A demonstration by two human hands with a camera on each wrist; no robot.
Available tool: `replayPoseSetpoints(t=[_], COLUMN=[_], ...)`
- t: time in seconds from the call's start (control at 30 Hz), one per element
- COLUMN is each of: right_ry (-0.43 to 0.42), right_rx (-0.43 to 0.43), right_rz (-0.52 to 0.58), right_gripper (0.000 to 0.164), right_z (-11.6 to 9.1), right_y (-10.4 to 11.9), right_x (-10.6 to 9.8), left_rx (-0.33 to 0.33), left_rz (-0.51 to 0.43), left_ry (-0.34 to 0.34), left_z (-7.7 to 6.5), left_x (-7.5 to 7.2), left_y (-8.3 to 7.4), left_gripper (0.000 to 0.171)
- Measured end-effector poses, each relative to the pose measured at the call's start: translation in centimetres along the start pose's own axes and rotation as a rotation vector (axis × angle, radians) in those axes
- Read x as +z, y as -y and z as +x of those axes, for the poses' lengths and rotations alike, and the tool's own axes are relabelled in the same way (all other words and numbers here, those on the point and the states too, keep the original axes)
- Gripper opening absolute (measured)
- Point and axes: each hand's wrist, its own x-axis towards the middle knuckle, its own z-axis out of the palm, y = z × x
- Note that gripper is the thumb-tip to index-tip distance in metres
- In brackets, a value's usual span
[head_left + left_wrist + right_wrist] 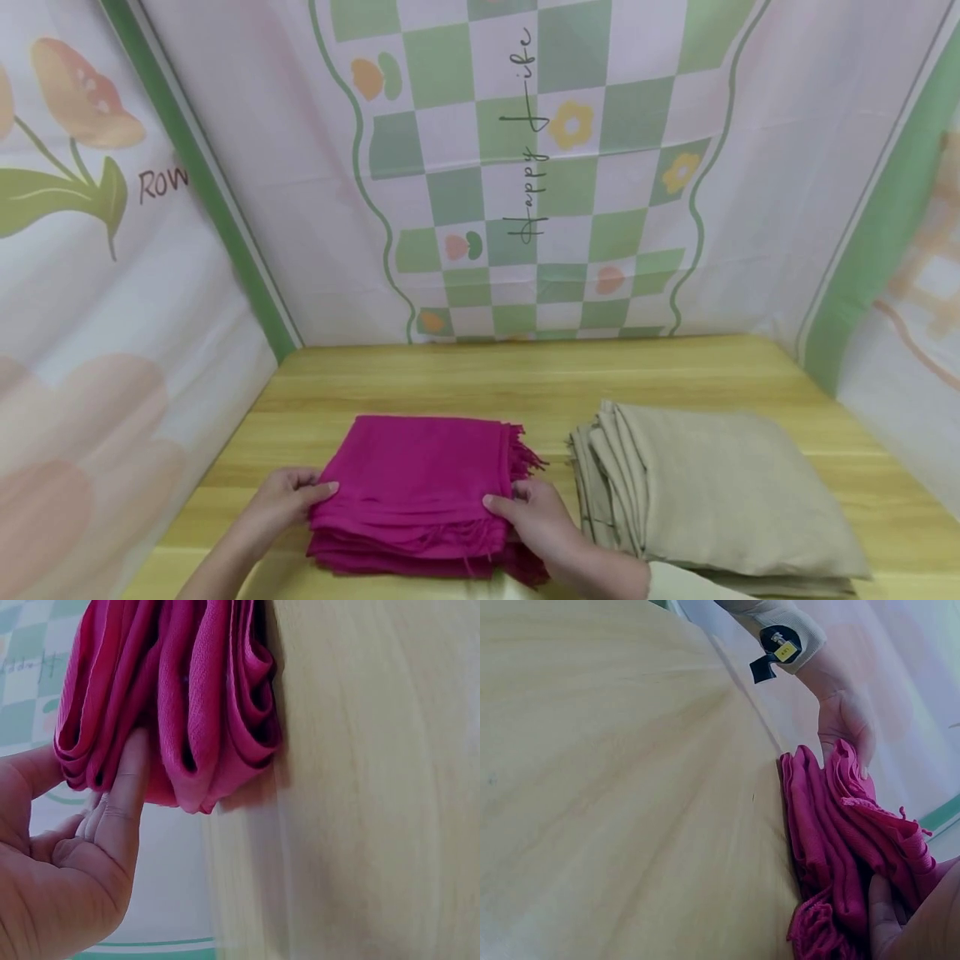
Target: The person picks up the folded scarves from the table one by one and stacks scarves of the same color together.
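Note:
A magenta fringed scarf (423, 462), folded into a thick rectangle, lies on the wooden table. At its left edge my left hand (288, 498) pinches the upper layers, thumb on top and fingers underneath. In the left wrist view, the fingers of the left hand (90, 832) reach between the folds of the scarf (187, 697). My right hand (542, 518) grips the fringed right edge, its thumb on top. The right wrist view has the right hand (915, 922) with fingers tucked between layers of the scarf (840, 832), lower layers staying against the table.
To the right of the scarf lies a folded beige cloth (735, 492) with several layers. The wooden table (525, 375) reaches back to a printed curtain (510, 167). More curtain hangs along the left and right sides.

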Motion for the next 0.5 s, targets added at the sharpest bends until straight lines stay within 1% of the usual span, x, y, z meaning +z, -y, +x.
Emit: replayPoseSetpoints(t=[0.07, 0.13, 0.23, 0.3, 0.4, 0.5], right_ry=[0.005, 0.007, 0.006, 0.007, 0.015, 0.034], right_rx=[0.005, 0.014, 0.023, 0.032, 0.039, 0.042], right_rz=[0.016, 0.021, 0.004, -0.003, -0.004, 0.019], right_gripper=[0.020, 0.019, 0.020, 0.021, 0.021, 0.021], right_z=[-0.02, 0.00, -0.06, -0.09, -0.14, -0.18], right_y=[-0.16, -0.29, -0.43, -0.53, -0.62, -0.68], right_x=[-0.05, -0.08, -0.15, -0.20, -0.29, -0.39], left_rx=[0.001, -0.005, -0.026, -0.035, -0.022, -0.015], left_rz=[0.004, 0.020, 0.055, 0.069, 0.060, 0.016], left_ry=[0.014, 0.024, 0.031, 0.041, 0.073, 0.114], left_z=[0.04, 0.05, 0.07, 0.05, 0.09, 0.17], left_x=[-0.15, -0.23, -0.29, -0.33, -0.54, -0.77], left_y=[0.12, 0.22, 0.33, 0.41, 0.64, 0.94], left_gripper=[0.031, 0.028, 0.021, 0.020, 0.025, 0.030])
